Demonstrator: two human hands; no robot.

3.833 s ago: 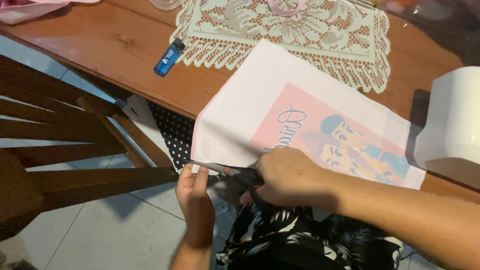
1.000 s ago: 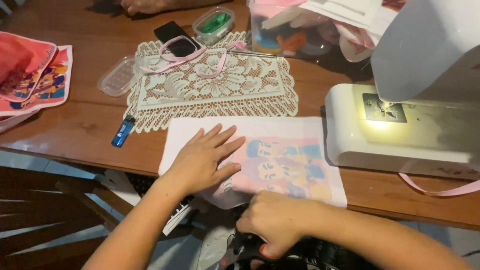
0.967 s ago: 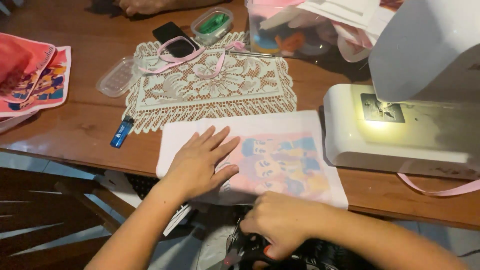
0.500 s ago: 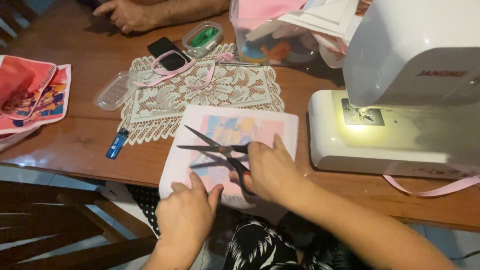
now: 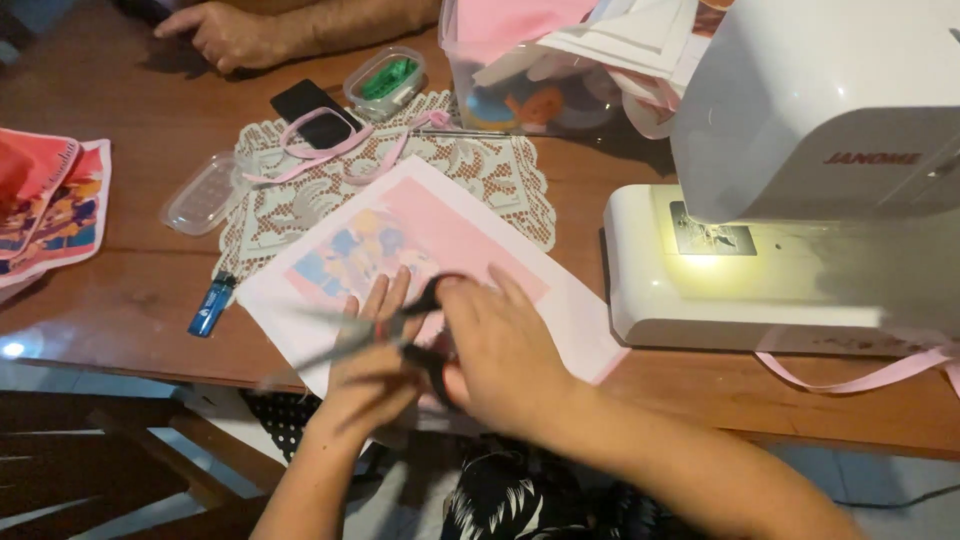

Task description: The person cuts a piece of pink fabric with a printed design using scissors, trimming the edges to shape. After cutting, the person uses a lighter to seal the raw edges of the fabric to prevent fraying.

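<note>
Since half a second ago the scissors (image 5: 385, 335) have swung low, blades open and pointing left along the near edge of the printed fabric (image 5: 440, 240) on the tabletop (image 5: 130, 310), right hand (image 5: 500, 350) clamped on the handles, left hand (image 5: 375, 365) flat beneath.

White sewing machine (image 5: 800, 200) right – lace doily (image 5: 300, 200), blue lighter (image 5: 210, 305) left.

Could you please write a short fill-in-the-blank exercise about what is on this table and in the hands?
1. The right hand holds a pair of ____ with black handles.
2. The left hand rests on the printed pink and white ____.
3. The blue lighter lies to the ____ of the lace doily.
4. The white sewing machine stands on the wooden ____.

Missing words: scissors; fabric; left; table
</note>
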